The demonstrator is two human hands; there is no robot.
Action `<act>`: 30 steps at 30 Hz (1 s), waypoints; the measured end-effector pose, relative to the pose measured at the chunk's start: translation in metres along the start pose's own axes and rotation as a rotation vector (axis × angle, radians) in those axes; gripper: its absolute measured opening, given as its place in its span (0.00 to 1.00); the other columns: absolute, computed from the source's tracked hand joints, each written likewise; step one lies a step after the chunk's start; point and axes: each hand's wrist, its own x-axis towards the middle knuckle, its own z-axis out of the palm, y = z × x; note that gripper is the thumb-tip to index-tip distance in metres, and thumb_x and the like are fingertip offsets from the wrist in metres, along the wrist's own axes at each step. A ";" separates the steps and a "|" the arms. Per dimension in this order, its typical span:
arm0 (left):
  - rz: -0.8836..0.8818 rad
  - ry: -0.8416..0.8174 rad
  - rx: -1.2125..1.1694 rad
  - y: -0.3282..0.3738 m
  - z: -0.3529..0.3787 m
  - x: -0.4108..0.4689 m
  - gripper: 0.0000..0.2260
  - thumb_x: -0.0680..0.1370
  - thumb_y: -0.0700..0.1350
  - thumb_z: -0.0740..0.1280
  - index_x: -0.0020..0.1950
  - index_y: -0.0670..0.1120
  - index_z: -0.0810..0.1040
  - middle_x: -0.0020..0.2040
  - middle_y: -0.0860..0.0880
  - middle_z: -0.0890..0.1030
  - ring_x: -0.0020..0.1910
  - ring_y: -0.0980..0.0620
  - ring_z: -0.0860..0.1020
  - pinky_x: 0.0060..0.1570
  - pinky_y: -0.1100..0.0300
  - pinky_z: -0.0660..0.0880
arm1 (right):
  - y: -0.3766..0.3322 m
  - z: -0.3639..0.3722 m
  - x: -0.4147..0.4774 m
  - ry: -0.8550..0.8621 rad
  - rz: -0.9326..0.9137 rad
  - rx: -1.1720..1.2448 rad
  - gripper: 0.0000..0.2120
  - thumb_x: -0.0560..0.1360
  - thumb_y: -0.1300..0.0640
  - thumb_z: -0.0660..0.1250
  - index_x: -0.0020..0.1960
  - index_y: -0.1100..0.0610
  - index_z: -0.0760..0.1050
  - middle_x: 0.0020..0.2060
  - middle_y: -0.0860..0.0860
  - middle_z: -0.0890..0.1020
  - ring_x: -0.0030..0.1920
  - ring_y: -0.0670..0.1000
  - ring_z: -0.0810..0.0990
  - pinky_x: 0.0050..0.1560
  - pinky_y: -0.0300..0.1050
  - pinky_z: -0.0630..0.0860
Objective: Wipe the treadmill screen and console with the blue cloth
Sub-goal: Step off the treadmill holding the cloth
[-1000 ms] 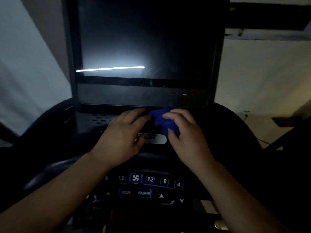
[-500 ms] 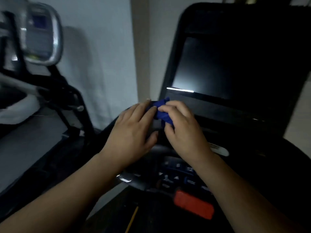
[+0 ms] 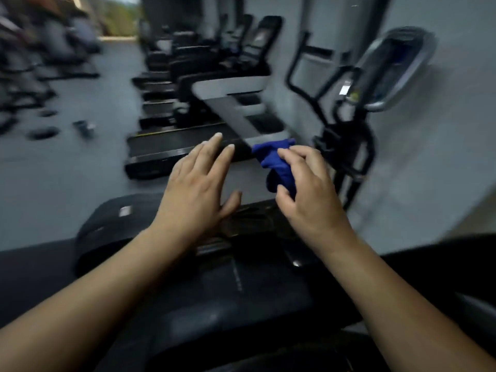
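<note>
The blue cloth is bunched up in my right hand, held in the air with fingers and thumb closed around it. My left hand hovers a little to its left, palm down, fingers spread, holding nothing. Both hands are above a black treadmill side rail and motor cover in the lower part of the view. The treadmill screen and console are out of view.
A row of treadmills runs away along the grey wall. An elliptical machine with a silver-rimmed console stands at the right. Grey floor lies to the left, with small dark objects on it. The picture is motion-blurred.
My view has swung left, away from the screen and console toward the row of machines. My left hand has let go of the cloth and opened; my right hand keeps hold of it.
</note>
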 end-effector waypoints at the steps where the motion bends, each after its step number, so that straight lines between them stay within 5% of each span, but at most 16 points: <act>1: -0.073 0.006 0.035 -0.026 -0.010 -0.016 0.33 0.75 0.60 0.58 0.77 0.44 0.64 0.78 0.41 0.62 0.74 0.39 0.65 0.70 0.42 0.66 | -0.019 0.023 0.008 -0.046 -0.045 0.056 0.28 0.69 0.66 0.69 0.69 0.61 0.69 0.65 0.54 0.69 0.66 0.53 0.70 0.70 0.41 0.63; 4: -0.282 0.013 0.138 -0.083 -0.043 -0.070 0.33 0.75 0.60 0.60 0.76 0.44 0.64 0.78 0.41 0.63 0.73 0.38 0.66 0.68 0.41 0.67 | -0.074 0.082 0.022 -0.172 -0.159 0.211 0.30 0.70 0.65 0.69 0.71 0.59 0.67 0.67 0.54 0.67 0.68 0.52 0.68 0.70 0.37 0.61; 9: -0.684 -0.019 0.404 -0.138 -0.117 -0.197 0.32 0.77 0.57 0.64 0.77 0.44 0.63 0.79 0.41 0.61 0.74 0.39 0.64 0.69 0.41 0.65 | -0.188 0.176 0.005 -0.406 -0.415 0.477 0.32 0.70 0.65 0.69 0.72 0.60 0.65 0.68 0.55 0.65 0.68 0.55 0.67 0.71 0.47 0.64; 19: -1.354 -0.039 0.775 -0.055 -0.239 -0.391 0.33 0.76 0.54 0.68 0.78 0.45 0.63 0.80 0.43 0.59 0.75 0.40 0.62 0.72 0.42 0.62 | -0.375 0.205 -0.113 -0.770 -0.876 0.910 0.31 0.70 0.65 0.68 0.72 0.60 0.65 0.69 0.55 0.65 0.68 0.56 0.67 0.64 0.55 0.72; 30: -1.624 0.027 0.836 -0.068 -0.307 -0.534 0.33 0.77 0.55 0.66 0.79 0.46 0.61 0.80 0.45 0.57 0.77 0.42 0.59 0.72 0.41 0.61 | -0.541 0.230 -0.219 -0.865 -1.122 1.063 0.30 0.72 0.64 0.67 0.72 0.57 0.64 0.68 0.53 0.64 0.67 0.55 0.68 0.58 0.59 0.75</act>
